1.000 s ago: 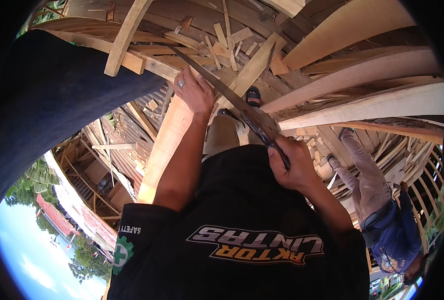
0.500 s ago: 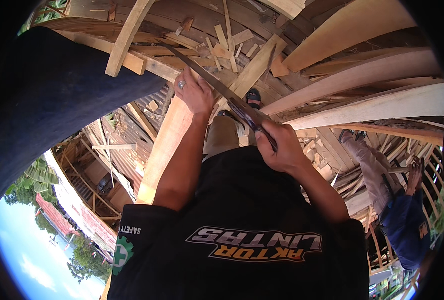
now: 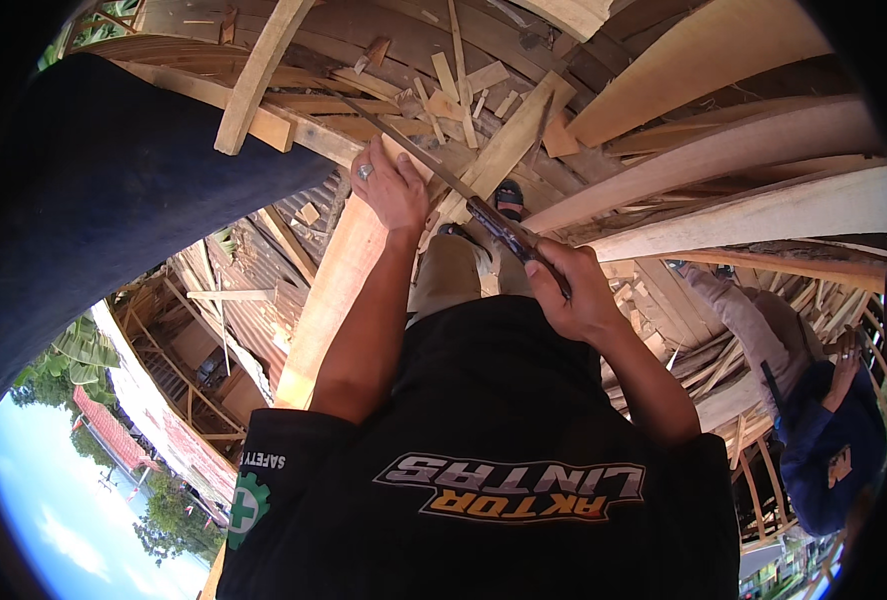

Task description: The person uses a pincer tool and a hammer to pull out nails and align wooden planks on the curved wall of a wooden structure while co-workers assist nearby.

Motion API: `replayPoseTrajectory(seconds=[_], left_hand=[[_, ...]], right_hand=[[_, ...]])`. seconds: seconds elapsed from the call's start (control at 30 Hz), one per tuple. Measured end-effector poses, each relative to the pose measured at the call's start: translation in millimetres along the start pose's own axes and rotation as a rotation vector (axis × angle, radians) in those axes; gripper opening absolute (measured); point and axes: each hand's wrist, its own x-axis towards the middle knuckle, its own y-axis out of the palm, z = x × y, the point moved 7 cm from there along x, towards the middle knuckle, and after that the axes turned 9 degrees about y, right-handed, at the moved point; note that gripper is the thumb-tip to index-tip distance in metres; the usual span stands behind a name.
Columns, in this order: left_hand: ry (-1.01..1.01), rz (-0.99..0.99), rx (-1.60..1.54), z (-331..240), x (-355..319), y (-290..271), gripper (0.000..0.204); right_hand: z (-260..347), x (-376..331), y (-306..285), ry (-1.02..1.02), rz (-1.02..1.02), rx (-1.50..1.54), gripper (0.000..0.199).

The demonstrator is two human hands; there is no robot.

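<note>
My right hand [image 3: 574, 290] is wrapped round the dark handle of a handsaw [image 3: 502, 232]. Its thin blade slants up and leftward across the end of a pale wooden plank [image 3: 339, 275]. On that plank, close beside the blade, my left hand [image 3: 394, 185] presses down and grips it, a ring on one finger. The plank runs from under my left forearm up to a wooden beam [image 3: 314, 135]. The underside of the left fingers is hidden, and so is the spot where the teeth meet the wood.
Long curved planks [image 3: 734, 215] stand at the right. Offcuts [image 3: 464, 90] litter the boards ahead, near my feet [image 3: 509, 195]. A narrow batten [image 3: 259, 75] crosses the beam at upper left. A dark rounded surface [image 3: 114, 190] fills the left. Another person [image 3: 824, 430] bends at far right.
My right hand and the handsaw have drawn back slightly toward the lower right. My left hand stays on the plank. The other person has shifted and leans lower.
</note>
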Motion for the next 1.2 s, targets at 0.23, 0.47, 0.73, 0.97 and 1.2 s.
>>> replayPoseTrajectory(seconds=[0.23,0.47,0.73,0.97,1.2], left_hand=[[0.022,-0.054,-0.065,-3.0,4.5,-4.4,0.05],[0.036,-0.04,-0.046,1.3,1.5,-1.4,0.047],[0.072,-0.062,-0.071,-10.2,7.6,-4.7,0.045],[0.068,-0.046,-0.021,3.9,2.4,-0.6,0.046],[0.043,-0.037,-0.052,-3.9,5.7,-0.1,0.046]], right_hand=[[-12.7,-94.2,-42.4,0.061,0.085,-0.047,0.015],[-4.0,9.0,-1.8,-0.011,0.031,-0.009,0.017],[-22.8,-102.8,-42.7,0.059,0.059,-0.034,0.016],[-1.2,-0.3,0.0,-0.051,0.037,0.008,0.018],[-26.7,-102.5,-40.3,0.02,0.06,-0.024,0.017]])
